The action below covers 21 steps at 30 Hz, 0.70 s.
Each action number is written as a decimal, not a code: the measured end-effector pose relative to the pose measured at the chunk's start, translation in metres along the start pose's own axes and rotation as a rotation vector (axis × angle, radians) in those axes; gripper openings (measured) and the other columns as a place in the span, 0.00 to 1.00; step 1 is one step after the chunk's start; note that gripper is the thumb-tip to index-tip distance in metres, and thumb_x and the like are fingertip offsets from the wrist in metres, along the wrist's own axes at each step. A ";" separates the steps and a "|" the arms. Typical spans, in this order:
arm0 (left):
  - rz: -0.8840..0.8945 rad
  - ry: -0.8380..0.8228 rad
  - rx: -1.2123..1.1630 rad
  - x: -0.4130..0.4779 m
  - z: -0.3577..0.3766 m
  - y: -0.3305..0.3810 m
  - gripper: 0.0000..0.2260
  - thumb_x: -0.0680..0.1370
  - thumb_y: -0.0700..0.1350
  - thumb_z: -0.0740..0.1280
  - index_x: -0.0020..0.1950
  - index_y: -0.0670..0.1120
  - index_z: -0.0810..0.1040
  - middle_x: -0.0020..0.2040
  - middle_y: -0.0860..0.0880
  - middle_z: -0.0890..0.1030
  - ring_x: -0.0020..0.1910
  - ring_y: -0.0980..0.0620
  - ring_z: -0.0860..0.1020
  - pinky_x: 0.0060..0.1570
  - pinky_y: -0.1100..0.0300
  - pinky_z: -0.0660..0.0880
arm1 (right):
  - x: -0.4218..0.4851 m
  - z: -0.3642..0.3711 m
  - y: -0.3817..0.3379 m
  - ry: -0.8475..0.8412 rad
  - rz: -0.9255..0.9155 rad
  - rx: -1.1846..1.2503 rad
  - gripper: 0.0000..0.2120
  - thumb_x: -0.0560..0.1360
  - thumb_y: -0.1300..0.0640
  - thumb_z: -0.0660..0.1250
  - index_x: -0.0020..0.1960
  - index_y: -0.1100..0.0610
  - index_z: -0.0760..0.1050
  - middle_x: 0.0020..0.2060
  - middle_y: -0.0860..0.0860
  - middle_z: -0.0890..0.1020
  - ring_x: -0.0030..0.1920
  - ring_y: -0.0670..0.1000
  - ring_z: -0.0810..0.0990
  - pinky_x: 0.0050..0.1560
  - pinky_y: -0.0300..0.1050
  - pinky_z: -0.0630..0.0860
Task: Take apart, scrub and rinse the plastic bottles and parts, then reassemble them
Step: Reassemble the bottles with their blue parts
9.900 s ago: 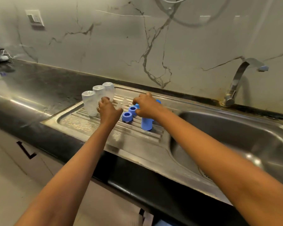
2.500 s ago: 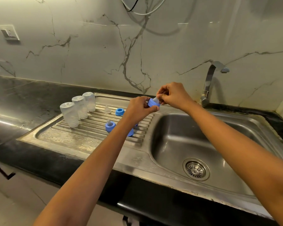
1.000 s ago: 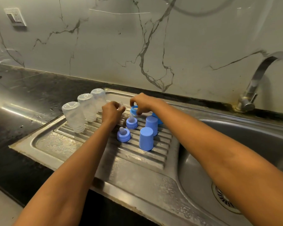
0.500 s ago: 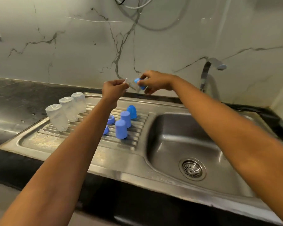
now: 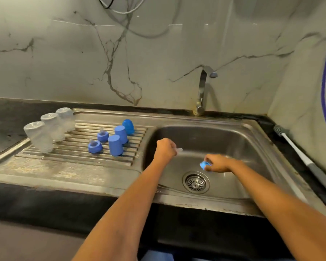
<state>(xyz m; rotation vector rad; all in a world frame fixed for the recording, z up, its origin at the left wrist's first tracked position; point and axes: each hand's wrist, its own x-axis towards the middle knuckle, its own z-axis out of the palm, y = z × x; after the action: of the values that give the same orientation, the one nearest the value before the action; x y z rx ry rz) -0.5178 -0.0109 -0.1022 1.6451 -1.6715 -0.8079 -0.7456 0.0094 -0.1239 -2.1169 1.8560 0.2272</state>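
Over the stainless steel sink basin [image 5: 233, 136], the left grip [image 5: 165, 150] pinches a small clear silicone teat [image 5: 179, 149]. At its 4 o'clock the right grip [image 5: 216, 163] curls round a blue plastic collar ring [image 5: 203, 164], with the round metal drain strainer [image 5: 195, 182] below at 7 o'clock. On the ribbed draining board [image 5: 45, 170], at the basin's 9 o'clock, stand three upturned clear plastic bottles [image 5: 39, 136], three blue caps [image 5: 115, 145] and two blue rings fitted with teats [image 5: 95, 146].

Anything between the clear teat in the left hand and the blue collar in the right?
Nothing visible. The left hand pinches the clear teat, the right hand holds the blue collar; only open air above the sink basin separates them.
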 end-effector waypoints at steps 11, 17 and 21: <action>0.075 0.053 -0.057 -0.005 -0.006 0.006 0.18 0.71 0.40 0.75 0.60 0.41 0.79 0.50 0.45 0.81 0.45 0.54 0.77 0.43 0.67 0.71 | 0.004 -0.050 -0.070 0.273 -0.309 0.646 0.19 0.74 0.60 0.70 0.63 0.51 0.71 0.54 0.50 0.76 0.51 0.49 0.79 0.51 0.40 0.78; 0.137 0.059 -0.144 -0.006 -0.016 0.008 0.17 0.70 0.40 0.76 0.58 0.40 0.80 0.50 0.45 0.83 0.47 0.53 0.79 0.47 0.64 0.74 | 0.009 -0.050 -0.081 0.316 -0.359 0.647 0.20 0.73 0.61 0.71 0.63 0.50 0.73 0.57 0.51 0.77 0.54 0.50 0.78 0.54 0.41 0.76; 0.115 0.020 -0.259 -0.004 -0.024 0.004 0.21 0.70 0.40 0.76 0.63 0.41 0.78 0.53 0.46 0.83 0.51 0.53 0.80 0.52 0.62 0.76 | 0.009 -0.054 -0.084 0.349 -0.368 0.695 0.21 0.72 0.62 0.73 0.62 0.51 0.75 0.57 0.51 0.78 0.56 0.48 0.77 0.55 0.39 0.75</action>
<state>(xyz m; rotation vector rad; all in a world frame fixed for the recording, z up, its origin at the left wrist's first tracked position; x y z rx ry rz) -0.5012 -0.0063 -0.0843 1.3636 -1.5592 -0.9056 -0.6663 -0.0080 -0.0657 -1.9900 1.3584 -0.7975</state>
